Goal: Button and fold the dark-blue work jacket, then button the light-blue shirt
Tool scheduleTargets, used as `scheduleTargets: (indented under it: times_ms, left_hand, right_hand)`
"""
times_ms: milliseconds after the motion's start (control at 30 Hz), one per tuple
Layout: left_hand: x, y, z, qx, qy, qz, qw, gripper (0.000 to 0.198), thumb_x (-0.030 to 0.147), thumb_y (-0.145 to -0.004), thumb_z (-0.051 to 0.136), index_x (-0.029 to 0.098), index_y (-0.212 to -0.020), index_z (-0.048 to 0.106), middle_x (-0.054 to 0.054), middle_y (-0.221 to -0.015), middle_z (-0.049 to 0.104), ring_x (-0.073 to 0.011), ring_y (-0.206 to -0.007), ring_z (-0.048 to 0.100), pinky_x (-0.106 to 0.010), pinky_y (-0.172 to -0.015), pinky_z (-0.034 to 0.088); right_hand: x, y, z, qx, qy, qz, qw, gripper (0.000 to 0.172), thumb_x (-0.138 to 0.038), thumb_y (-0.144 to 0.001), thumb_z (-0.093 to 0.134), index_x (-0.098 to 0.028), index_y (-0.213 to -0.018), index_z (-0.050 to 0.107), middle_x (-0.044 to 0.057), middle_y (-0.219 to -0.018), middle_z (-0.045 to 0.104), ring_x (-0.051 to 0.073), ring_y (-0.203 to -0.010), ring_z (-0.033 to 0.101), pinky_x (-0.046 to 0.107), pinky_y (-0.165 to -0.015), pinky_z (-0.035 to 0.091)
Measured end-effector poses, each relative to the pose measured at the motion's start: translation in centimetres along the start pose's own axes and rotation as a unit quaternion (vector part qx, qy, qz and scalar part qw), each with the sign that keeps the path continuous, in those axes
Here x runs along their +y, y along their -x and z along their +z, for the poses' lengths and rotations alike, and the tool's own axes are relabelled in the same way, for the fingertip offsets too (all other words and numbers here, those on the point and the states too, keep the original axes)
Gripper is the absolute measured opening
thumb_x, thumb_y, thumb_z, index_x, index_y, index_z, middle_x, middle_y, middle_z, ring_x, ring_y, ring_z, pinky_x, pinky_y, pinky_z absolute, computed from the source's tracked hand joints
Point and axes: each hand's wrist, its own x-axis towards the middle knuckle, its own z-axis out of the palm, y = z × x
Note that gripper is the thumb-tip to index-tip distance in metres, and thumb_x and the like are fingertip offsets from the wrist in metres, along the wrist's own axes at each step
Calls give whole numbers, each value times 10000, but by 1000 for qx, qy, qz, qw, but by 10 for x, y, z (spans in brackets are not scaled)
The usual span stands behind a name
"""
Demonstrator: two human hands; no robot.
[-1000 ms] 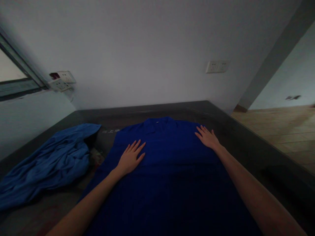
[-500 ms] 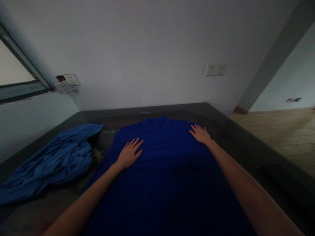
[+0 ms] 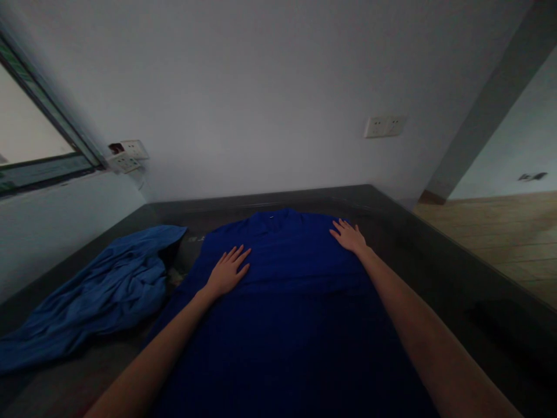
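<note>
A dark blue garment (image 3: 287, 267) with a collar at its far end lies spread out on the dark table (image 3: 391, 226). My left hand (image 3: 227, 271) rests on its left half, fingers spread and palm down. Over at the garment's upper right edge, by the shoulder, my right hand (image 3: 348, 235) lies flat with fingers apart. Neither hand grasps the cloth. The near part of the garment is in deep shadow between my forearms.
A crumpled lighter blue cloth (image 3: 104, 290) lies on the table to the left. Wall sockets (image 3: 385, 126) sit above the far edge, with more sockets (image 3: 128, 155) beside the window at left. A dark object (image 3: 509, 325) lies at the right. Tiled floor (image 3: 500, 226) shows beyond.
The view has shifted slightly. My right hand has moved a little inward along the garment's shoulder edge; my left hand stays nearly in place. Both remain flat on the cloth.
</note>
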Motion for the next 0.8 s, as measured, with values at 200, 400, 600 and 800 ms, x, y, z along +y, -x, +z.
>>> scheduleTargets:
  times_ms: [200, 400, 600, 800]
  left_hand:
    - [-1, 3, 4, 20, -7, 7, 1000, 553, 534, -946, 265, 320, -1456, 284, -18, -1525, 284, -232, -1416, 214, -473, -1138, 224]
    - [-1, 2, 5, 31, 0, 11, 999, 552, 531, -944, 276, 303, -1445, 319, -32, -1515, 310, -239, -1409, 237, -488, -1138, 217]
    - [0, 2, 3, 20, 7, 8, 1000, 552, 532, -942, 283, 307, -1445, 319, -27, -1516, 307, -242, -1411, 231, -494, -1140, 210]
    - [2, 3, 2, 19, 2, 4, 1000, 547, 520, -940, 301, 315, -1447, 314, -15, -1511, 317, -238, -1409, 239, -480, -1142, 217]
  right_hand:
    - [7, 13, -4, 30, -22, 16, 999, 585, -538, -955, 249, -214, -1432, 352, 88, -1518, 294, 259, -1408, 208, 598, -1105, 124]
    - [23, 6, -25, 102, -63, 176, 977, 501, -423, -971, 273, -135, -1296, 524, 170, -1311, 537, 270, -1236, 476, 415, -994, 403]
    - [22, -25, -35, 59, -65, 247, 965, 510, -499, -897, 445, -72, -1091, 645, 242, -1142, 618, 353, -1094, 581, 474, -848, 487]
    - [3, -32, -34, 78, -77, 254, 961, 426, -377, -951, 317, -114, -1202, 540, 224, -1070, 647, 298, -996, 645, 411, -769, 517]
